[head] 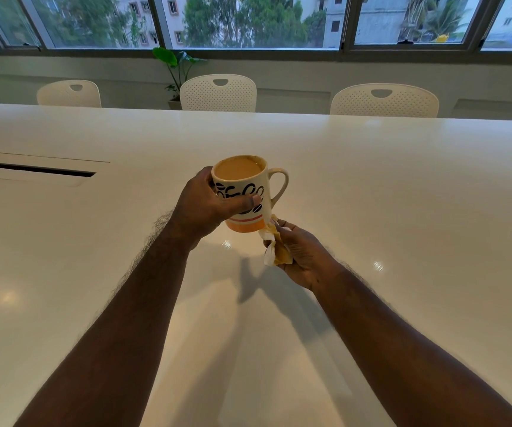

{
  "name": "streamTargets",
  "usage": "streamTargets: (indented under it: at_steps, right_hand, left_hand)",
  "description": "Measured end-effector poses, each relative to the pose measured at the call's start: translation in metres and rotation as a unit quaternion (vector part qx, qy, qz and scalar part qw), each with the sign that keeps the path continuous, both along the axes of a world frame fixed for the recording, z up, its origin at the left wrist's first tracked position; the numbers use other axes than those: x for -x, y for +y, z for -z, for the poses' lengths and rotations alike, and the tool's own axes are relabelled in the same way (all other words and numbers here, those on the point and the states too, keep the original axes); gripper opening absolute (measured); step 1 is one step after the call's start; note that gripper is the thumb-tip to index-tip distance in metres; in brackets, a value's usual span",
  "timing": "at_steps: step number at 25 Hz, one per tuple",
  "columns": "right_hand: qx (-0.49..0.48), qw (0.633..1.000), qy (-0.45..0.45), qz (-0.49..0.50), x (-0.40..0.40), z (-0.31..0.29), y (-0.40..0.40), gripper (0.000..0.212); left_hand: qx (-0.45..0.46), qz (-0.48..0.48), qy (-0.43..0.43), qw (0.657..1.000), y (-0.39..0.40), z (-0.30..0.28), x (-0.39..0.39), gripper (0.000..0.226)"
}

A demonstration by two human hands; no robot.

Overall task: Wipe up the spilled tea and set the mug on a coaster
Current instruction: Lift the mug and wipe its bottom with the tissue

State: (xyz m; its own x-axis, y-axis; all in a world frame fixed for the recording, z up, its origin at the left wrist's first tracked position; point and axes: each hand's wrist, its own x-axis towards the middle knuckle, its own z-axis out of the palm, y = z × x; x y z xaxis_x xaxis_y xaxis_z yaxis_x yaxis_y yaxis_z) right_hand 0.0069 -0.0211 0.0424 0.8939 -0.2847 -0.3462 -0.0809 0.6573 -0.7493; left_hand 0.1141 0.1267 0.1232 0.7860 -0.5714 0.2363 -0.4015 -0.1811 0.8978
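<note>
A cream mug (250,183) with dark bean prints and an orange base is filled with milky tea. My left hand (208,204) grips it around the body and holds it above the white table (402,186), handle pointing right. My right hand (299,252) holds a crumpled, tea-stained tissue (274,249) against the mug's lower right edge. No coaster is in view.
A long dark cable slot (33,169) is cut into the table at the left. Several white perforated chairs (217,94) line the far edge, with a potted plant (176,72) and windows behind them.
</note>
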Motion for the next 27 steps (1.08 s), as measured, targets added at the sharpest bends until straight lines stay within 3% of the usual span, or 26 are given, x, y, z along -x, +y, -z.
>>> streamTargets:
  at_steps: [6, 11, 17, 27]
  right_hand:
    - [-0.011, 1.000, -0.013, 0.017, -0.012, 0.002, 0.000, 0.012]
    - [0.025, 0.999, -0.014, 0.016, -0.025, -0.001, -0.001, 0.023]
    - [0.076, 0.996, -0.036, 0.007, -0.036, -0.005, -0.003, 0.013]
    - [0.094, 0.991, -0.097, -0.002, -0.050, -0.004, 0.019, 0.023]
  left_hand:
    - [0.003, 0.012, 0.005, 1.000, 0.000, -0.003, -0.001, 0.083]
    - [-0.003, 0.013, -0.003, 1.000, -0.001, -0.004, 0.001, 0.082]
    - [-0.009, 0.014, -0.004, 1.000, -0.003, -0.005, 0.002, 0.084]
    - [0.013, 0.002, 0.001, 1.000, -0.004, -0.005, 0.007, 0.086]
